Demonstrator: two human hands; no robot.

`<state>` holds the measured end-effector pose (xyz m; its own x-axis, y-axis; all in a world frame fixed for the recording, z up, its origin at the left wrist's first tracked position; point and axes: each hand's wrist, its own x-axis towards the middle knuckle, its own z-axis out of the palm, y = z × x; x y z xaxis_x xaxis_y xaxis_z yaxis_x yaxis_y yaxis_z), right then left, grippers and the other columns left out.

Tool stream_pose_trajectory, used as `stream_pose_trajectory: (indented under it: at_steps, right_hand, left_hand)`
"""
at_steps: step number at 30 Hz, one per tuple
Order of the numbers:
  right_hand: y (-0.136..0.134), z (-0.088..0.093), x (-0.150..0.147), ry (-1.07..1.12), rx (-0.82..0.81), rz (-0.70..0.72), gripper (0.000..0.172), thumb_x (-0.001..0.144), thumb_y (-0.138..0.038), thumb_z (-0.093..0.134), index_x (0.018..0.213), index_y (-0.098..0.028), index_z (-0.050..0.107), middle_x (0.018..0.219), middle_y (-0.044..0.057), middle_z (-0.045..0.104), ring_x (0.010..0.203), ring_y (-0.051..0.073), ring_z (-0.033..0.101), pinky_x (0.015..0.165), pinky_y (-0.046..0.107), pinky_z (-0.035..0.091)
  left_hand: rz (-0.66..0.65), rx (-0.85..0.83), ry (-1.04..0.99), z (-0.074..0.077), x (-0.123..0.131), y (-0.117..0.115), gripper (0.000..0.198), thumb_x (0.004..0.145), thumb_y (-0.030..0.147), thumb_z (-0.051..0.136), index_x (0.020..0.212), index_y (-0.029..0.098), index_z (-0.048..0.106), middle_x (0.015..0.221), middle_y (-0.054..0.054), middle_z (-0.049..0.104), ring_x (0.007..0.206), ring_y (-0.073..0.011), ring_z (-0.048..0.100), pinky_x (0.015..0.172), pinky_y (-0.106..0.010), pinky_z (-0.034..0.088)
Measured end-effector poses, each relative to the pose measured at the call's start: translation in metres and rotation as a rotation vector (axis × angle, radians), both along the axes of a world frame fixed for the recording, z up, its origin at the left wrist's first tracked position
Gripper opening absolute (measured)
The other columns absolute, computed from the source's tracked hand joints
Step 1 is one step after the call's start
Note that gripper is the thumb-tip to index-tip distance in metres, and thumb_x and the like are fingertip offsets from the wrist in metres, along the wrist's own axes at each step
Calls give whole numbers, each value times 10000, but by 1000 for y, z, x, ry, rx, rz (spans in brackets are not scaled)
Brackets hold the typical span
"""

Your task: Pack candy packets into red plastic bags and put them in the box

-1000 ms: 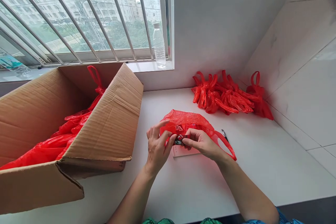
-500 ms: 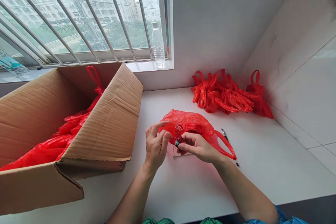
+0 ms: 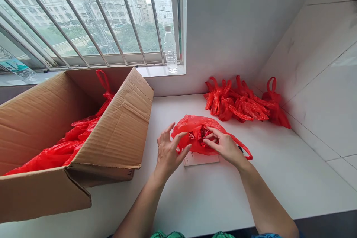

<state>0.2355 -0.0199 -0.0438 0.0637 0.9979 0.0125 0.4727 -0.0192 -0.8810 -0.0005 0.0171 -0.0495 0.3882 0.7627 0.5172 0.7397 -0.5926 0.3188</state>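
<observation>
A red plastic bag [image 3: 192, 121] lies on the white table with its mouth open towards me. Small red wrapped packets [image 3: 203, 134] with dark and white print show inside it. My left hand [image 3: 170, 151] is open at the bag's left edge, its thumb and fingers spread. My right hand [image 3: 224, 145] reaches in over the packets from the right; its fingers are curved and apart, and I see nothing gripped between them. Under the bag's near side lies a white booklet [image 3: 201, 160], partly covered.
At left stands an open cardboard box [image 3: 117, 126] with red bags [image 3: 64, 145] inside. Several tied red bags [image 3: 237, 100] sit against the back wall. A clear bottle [image 3: 170, 50] stands on the windowsill. A pen [image 3: 240, 149] is mostly hidden behind my right wrist.
My right hand has moved right and over the bag's packets, and the small dark-and-red item has left its fingers. My left hand has spread its fingers. More of the booklet shows.
</observation>
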Motion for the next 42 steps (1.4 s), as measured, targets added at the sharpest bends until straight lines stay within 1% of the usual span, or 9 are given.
stream_pose_trajectory:
  at_steps: [5, 12, 17, 21, 24, 26, 31, 37, 42]
  right_hand:
    - [-2, 2, 4, -200, 112, -29, 387, 971, -380, 471, 1316, -257, 595, 972, 22, 760, 788, 199, 696, 760, 343, 526]
    - [-27, 10, 25, -435, 531, -423, 281, 964, -358, 540, 1184, -231, 656, 1009, 38, 746, 777, 177, 664, 733, 312, 525]
    - [-49, 10, 32, -549, 664, -385, 183, 947, -334, 584, 1057, -247, 703, 1058, 57, 730, 977, 236, 645, 881, 388, 511]
    - [-42, 14, 13, -459, 553, -49, 206, 985, -288, 509, 1049, -274, 705, 1050, 59, 723, 983, 230, 651, 876, 370, 513]
    - [-9, 11, 1, -558, 266, 200, 285, 1011, -271, 433, 1156, -256, 678, 1090, 53, 725, 983, 205, 665, 850, 308, 501]
    - [20, 5, -2, -676, 86, 175, 323, 993, -192, 416, 1203, -218, 660, 1104, 78, 728, 991, 206, 668, 845, 288, 480]
    - [69, -12, 4, -771, -55, 82, 301, 899, -81, 439, 1041, -128, 700, 938, 145, 735, 860, 231, 676, 723, 290, 444]
    - [75, -24, 19, -769, -115, 129, 304, 778, -112, 606, 1057, -196, 691, 903, 63, 726, 799, 220, 663, 644, 276, 416]
    - [61, -19, 16, -730, -74, 113, 306, 881, -129, 490, 1078, -199, 713, 913, 85, 723, 849, 229, 668, 713, 302, 458]
  left_hand:
    - [18, -60, 85, -15, 1, 3, 744, 859, 441, 690, 1508, 280, 364, 1587, -193, 207, 1406, -378, 348, 1069, -562, 378]
    - [53, -59, -73, -18, -3, 7, 687, 904, 304, 637, 1512, 293, 317, 1603, -144, 172, 1410, -319, 382, 1091, -498, 437]
    - [37, -4, -150, -13, -1, 8, 600, 926, 304, 604, 1479, 277, 371, 1578, -148, 243, 1341, -306, 459, 1049, -501, 472]
    - [-53, 138, -110, -1, 10, 3, 379, 941, 272, 584, 1320, 273, 566, 1471, -126, 445, 1311, -300, 477, 1038, -485, 447]
    - [-164, 173, 7, 5, 20, 1, 224, 933, 221, 587, 1112, 307, 689, 1269, -54, 642, 1280, -287, 511, 1070, -496, 379]
    - [-197, 147, 79, 5, 24, 1, 196, 927, 220, 592, 1050, 318, 709, 1166, -27, 701, 1280, -291, 522, 1109, -536, 310]
    - [-147, 53, 165, -8, 23, 9, 259, 921, 262, 603, 1162, 322, 674, 1190, -42, 698, 1260, -295, 545, 1154, -610, 210]
    - [-120, 1, 184, -24, 20, 13, 328, 911, 264, 611, 1234, 314, 635, 1287, -67, 647, 1256, -294, 539, 1155, -637, 195]
    - [-125, -30, 164, -28, 18, 12, 358, 915, 292, 621, 1272, 311, 609, 1308, -71, 635, 1252, -291, 536, 1156, -629, 179]
